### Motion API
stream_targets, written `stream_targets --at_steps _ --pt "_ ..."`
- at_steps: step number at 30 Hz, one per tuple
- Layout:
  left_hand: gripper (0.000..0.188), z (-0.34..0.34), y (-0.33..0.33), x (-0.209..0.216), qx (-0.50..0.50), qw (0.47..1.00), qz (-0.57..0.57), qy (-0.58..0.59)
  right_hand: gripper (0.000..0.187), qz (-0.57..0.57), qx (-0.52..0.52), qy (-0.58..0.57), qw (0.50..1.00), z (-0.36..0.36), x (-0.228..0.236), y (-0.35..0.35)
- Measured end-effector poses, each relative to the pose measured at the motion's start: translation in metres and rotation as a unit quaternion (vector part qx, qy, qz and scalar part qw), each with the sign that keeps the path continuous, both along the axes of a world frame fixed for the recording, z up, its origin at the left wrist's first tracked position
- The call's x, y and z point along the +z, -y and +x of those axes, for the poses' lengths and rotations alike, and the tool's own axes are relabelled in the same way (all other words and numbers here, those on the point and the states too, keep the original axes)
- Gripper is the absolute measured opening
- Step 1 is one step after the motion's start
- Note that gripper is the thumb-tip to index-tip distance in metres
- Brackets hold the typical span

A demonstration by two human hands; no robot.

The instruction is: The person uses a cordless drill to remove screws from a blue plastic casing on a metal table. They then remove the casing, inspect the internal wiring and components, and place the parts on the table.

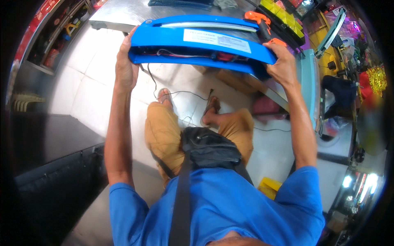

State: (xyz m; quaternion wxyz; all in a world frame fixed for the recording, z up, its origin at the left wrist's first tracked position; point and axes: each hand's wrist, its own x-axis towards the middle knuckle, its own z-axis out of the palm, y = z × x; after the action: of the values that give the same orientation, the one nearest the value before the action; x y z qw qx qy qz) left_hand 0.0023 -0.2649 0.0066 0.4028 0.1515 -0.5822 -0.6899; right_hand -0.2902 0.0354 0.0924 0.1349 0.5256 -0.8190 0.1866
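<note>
**Inspector:** Blue machine housing, one unit, held up in front of the chest, above the knees. State the grip.

**Assistant:** Left hand is closed around the left end, thumb side wrapped over the edge. Right hand is closed on the right end, fingers curled under the rim. Two hands, one at each end, equally near.

**Inspector:** Orientation?

**Assistant:** Long axis runs left to right across the body, with the open underside tilted toward the person. Inside, red and black wiring shows, though the count of leads is too blurred to give. One white label sits on the near face, one pale strip along the top.

**Inspector:** Surroundings?

**Assistant:** One thin black cord hangs from the housing toward the tiled floor. One steel table stands just behind. One orange-handled tool lies beyond the right end. Two sandalled feet are below.
</note>
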Motion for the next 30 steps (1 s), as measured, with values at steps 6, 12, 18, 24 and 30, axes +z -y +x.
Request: stream_targets --at_steps 6,12,18,24,30 --pt "0.081 0.001 0.004 -0.001 0.028 0.999 -0.043 0.007 0.057 -0.022 0.030 0.006 0.999 0.009 -0.003 -0.012" --pt "0.074 0.001 -0.005 -0.013 0.136 0.982 -0.127 0.030 0.057 -0.069 0.040 0.020 0.997 0.011 -0.018 -0.031" --pt "0.050 0.010 -0.067 -0.032 0.343 0.934 0.096 -0.015 0.058 -0.168 0.034 0.030 0.985 0.024 -0.038 -0.030" --pt "0.039 -0.024 -0.114 -0.031 0.077 0.973 0.206 -0.075 0.051 -0.230 0.034 0.051 0.971 0.043 -0.043 -0.032" --pt "0.012 -0.018 -0.062 -0.078 -0.052 0.941 0.302 -0.146 0.047 -0.275 0.042 0.069 0.958 0.060 -0.052 -0.031"
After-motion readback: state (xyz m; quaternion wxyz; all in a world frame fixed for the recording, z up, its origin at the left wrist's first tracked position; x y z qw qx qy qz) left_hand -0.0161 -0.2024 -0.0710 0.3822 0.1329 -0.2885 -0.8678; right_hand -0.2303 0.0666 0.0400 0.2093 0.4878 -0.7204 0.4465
